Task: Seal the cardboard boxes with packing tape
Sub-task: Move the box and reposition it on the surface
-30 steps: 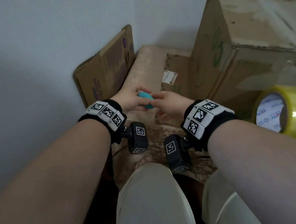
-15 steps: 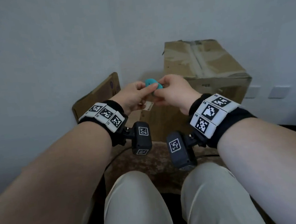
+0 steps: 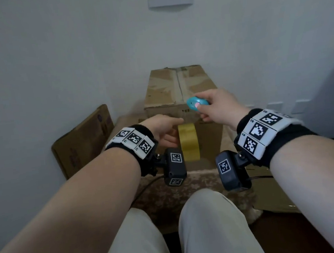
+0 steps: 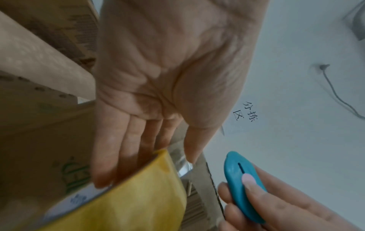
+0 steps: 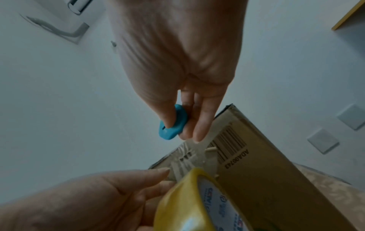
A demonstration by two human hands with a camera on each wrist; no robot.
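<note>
Head view, pale wall (image 3: 51,56), patterned cushion (image 3: 188,183), right hand (image 3: 220,108) pinching cutter (image 3: 197,103), left hand (image 3: 162,130) relaxed

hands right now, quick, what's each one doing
Left hand: open, fingers straight by the tape roll.
Right hand: pinching the blue cutter.

Tall cardboard box (image 3: 181,96) stands straight ahead against the wall (image 3: 72,54) — blocks forward reach. Yellow tape roll (image 3: 188,142) upright just before its front face. Flattened cardboard (image 3: 85,141) leans at left, closing that side. Open air above the box top and between the two wrists.
</note>
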